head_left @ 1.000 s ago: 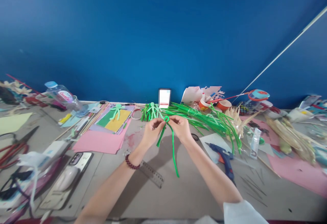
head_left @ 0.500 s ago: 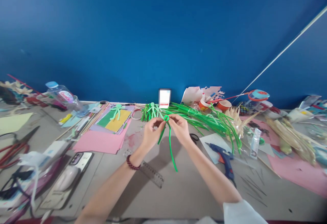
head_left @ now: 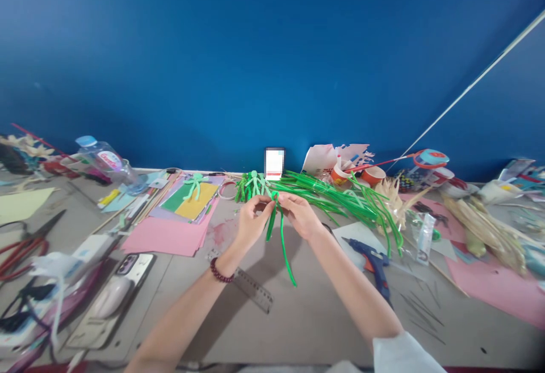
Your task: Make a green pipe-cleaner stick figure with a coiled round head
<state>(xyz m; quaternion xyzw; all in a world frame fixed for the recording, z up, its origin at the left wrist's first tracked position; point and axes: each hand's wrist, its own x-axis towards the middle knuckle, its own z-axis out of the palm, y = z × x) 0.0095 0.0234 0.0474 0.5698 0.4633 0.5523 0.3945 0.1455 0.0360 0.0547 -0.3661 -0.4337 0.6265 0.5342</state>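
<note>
Scissors (head_left: 42, 232) with red handles lie at my far left, blades angled away from me. Next, a pale phone (head_left: 94, 330) lies on the table with a white mouse (head_left: 113, 296) on top; beyond them a clear bottle (head_left: 106, 160) with a blue cap leans over near the wall. Pink sheets (head_left: 164, 237) follow, partly under a yellow and green pair on which a pale green figure (head_left: 193, 187) rests.

My left hand (head_left: 254, 221), dark red bracelet (head_left: 222, 272) at the wrist, has thumb and fingertips pinched together on a green stem (head_left: 283, 245). A clear ruler (head_left: 256, 292) lies below, partly behind that wrist. The stem is held above mid-table: bent tight at its top between my two hands, a short end and a longer end hanging down. My right hand (head_left: 301, 215) is clamped on the same bend from the other side; the exact fingertip contact is too small to make out.

Right of this: a bundle of green stems (head_left: 340, 198) near the wall, a blue glue gun (head_left: 377, 265) partly on white paper, a white tube (head_left: 426, 239), and dry husks (head_left: 496, 228).
</note>
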